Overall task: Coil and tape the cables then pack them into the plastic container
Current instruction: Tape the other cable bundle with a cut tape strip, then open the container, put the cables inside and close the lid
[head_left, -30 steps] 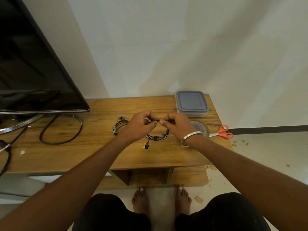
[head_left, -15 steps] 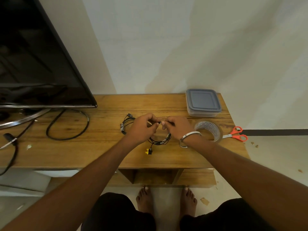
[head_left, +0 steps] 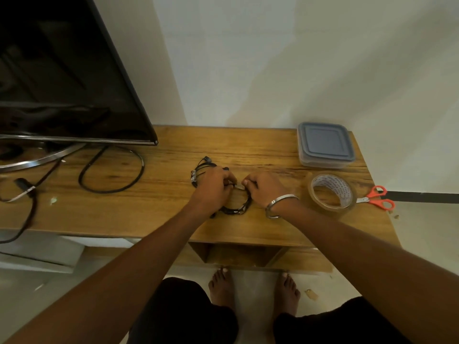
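The container (head_left: 325, 145) sits lidded at upper right, contents hidden. My left hand (head_left: 213, 188) and right hand (head_left: 264, 191) pinch the coiled cable (head_left: 236, 209) mid-frame, probably taping it.

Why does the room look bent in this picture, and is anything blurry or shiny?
Head view: the wide lens bows the straight edges of the wooden table and the black television screen. The screen carries dim reflections; soft shadows fall across the wall. The left hand and right hand, closed on the coiled black cable, look slightly soft. The clear tape roll glints faintly.
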